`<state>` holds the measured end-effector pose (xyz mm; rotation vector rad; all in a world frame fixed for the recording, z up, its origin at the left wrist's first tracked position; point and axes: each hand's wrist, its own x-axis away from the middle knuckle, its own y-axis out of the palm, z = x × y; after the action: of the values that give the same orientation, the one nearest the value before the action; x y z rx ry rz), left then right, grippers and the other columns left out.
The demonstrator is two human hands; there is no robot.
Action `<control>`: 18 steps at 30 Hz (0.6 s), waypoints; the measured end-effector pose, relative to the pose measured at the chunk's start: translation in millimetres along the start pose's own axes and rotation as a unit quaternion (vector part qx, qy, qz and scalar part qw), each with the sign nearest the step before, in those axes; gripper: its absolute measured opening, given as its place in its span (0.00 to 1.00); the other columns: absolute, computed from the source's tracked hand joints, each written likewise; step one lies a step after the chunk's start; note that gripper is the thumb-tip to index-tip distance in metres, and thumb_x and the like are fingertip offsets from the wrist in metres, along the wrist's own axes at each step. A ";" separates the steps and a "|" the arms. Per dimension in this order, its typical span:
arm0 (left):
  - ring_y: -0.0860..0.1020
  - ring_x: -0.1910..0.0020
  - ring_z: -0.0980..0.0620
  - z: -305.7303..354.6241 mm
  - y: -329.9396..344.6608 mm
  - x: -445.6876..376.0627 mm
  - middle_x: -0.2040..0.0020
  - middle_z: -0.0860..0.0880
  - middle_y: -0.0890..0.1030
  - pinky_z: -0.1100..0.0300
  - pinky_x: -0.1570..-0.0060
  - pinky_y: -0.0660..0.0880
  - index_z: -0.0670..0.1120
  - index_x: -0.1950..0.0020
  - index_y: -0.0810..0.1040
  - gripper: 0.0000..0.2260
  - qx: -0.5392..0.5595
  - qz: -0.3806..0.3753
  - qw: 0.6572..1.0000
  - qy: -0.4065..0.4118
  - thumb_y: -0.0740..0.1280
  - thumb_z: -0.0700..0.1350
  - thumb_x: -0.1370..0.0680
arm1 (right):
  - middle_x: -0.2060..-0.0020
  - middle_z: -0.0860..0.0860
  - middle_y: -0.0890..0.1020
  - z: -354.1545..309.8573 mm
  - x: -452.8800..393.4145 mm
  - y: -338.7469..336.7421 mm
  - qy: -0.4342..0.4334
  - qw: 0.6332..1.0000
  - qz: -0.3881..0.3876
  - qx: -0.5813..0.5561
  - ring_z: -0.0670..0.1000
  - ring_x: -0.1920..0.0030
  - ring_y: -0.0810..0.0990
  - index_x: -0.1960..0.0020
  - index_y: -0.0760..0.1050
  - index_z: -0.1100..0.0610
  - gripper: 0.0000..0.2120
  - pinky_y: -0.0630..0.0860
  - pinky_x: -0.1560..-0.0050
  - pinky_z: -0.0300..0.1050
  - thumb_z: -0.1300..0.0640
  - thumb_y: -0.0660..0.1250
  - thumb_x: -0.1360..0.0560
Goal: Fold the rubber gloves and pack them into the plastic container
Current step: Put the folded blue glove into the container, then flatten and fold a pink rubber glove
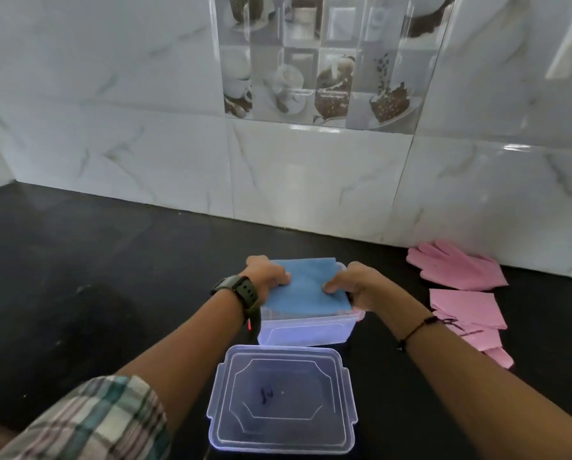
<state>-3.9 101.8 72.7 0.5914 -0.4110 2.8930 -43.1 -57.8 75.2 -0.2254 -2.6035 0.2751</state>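
Observation:
A clear plastic container [306,332] stands on the black counter in front of me. A folded blue rubber glove [306,287] lies across its open top. My left hand [266,273] presses on the glove's left edge and my right hand [354,282] holds its right edge, both with fingers curled on it. To the right lie pink rubber gloves: one flat with fingers spread [454,265] by the wall, and one folded [467,310] nearer me.
The container's clear lid [281,403] lies upside down on the counter just in front of the container. A tiled wall [311,180] runs along the back of the black counter [95,277]. A watch is on my left wrist.

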 end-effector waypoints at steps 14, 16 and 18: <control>0.66 0.29 0.40 -44.4 36.2 -52.2 0.27 0.38 0.64 0.54 0.34 0.63 0.37 0.25 0.56 0.22 -0.471 -0.029 0.879 0.074 0.54 0.40 0.19 | 0.38 0.61 0.75 27.4 -48.3 45.7 -0.011 0.928 0.148 0.341 0.60 0.38 0.74 0.37 0.72 0.65 0.17 0.72 0.41 0.48 0.63 0.58 0.24; 0.70 0.31 0.44 -35.9 33.1 -52.4 0.29 0.43 0.69 0.55 0.33 0.66 0.41 0.28 0.63 0.20 -0.524 -0.024 0.846 0.095 0.56 0.43 0.20 | 0.39 0.63 0.75 27.2 -45.8 43.6 -0.025 0.922 0.146 0.358 0.61 0.38 0.74 0.38 0.72 0.66 0.17 0.72 0.42 0.50 0.63 0.58 0.24; 0.74 0.34 0.46 -16.9 23.4 -50.0 0.33 0.45 0.75 0.56 0.37 0.70 0.42 0.33 0.70 0.18 -0.529 -0.006 0.840 0.118 0.60 0.44 0.22 | 0.40 0.61 0.77 20.8 -40.7 35.0 -0.052 0.916 0.149 0.369 0.59 0.40 0.76 0.38 0.72 0.64 0.16 0.74 0.43 0.48 0.61 0.61 0.25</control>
<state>30.6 79.6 32.0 0.0306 -1.7299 2.1396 -14.9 -35.7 30.2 -0.3359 -2.3542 1.3672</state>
